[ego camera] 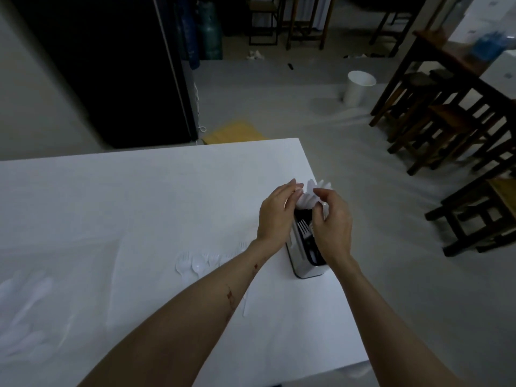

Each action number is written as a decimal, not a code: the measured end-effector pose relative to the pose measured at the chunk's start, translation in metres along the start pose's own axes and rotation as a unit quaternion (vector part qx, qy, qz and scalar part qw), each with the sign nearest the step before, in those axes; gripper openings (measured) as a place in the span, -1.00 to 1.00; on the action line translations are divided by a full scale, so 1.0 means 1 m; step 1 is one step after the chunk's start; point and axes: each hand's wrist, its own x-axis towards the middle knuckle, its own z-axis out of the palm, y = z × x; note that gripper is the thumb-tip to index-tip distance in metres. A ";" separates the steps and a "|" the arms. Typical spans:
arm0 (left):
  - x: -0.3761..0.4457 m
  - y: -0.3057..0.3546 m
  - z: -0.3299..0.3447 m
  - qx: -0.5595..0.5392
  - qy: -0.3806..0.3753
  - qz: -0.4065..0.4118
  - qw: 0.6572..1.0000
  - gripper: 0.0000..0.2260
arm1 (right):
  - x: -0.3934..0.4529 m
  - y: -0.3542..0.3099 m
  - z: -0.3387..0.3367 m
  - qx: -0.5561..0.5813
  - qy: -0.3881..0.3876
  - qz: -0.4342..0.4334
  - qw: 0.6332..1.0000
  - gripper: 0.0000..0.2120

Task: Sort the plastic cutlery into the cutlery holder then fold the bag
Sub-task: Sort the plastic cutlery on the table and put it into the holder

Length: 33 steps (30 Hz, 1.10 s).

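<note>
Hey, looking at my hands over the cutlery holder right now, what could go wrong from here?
1. The cutlery holder stands close to the table's right edge; both hands crowd its top, so a nudge might tip it or push it off.
2. The left hand and right hand handle a fanned bunch of white pieces; some may slip out.
3. The left forearm hangs over loose forks and spoons and could sweep them.

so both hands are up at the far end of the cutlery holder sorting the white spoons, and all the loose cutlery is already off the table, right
Not quite. The head view shows loose forks and spoons lying on the table, left of the cutlery holder. The rest stands: left hand and right hand work at the white spoons at the holder's far end.
</note>
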 end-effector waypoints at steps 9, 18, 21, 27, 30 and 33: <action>0.002 -0.014 0.011 0.185 -0.073 -0.004 0.980 -0.59 | -0.006 0.008 0.001 -0.064 -0.049 -0.041 0.996 -0.54; -0.002 -0.024 -0.008 0.241 -0.144 0.053 0.958 -0.25 | -0.005 0.007 0.003 -0.100 -0.041 -0.104 0.989 -0.47; -0.020 -0.031 -0.038 0.212 -0.069 0.053 0.973 -0.38 | -0.020 -0.007 0.012 -0.032 -0.008 -0.111 0.993 -0.50; -0.110 -0.099 -0.104 0.203 -0.019 -0.034 0.979 -0.56 | -0.104 -0.012 0.069 0.019 -0.113 -0.099 0.988 -0.61; -0.156 -0.142 -0.122 0.250 -0.050 -0.057 0.965 -0.58 | -0.147 0.000 0.094 -0.016 -0.168 0.008 0.986 -0.76; -0.188 -0.164 -0.131 0.285 -0.102 -0.081 0.950 -0.59 | -0.169 0.008 0.109 -0.058 -0.195 0.115 0.972 -0.84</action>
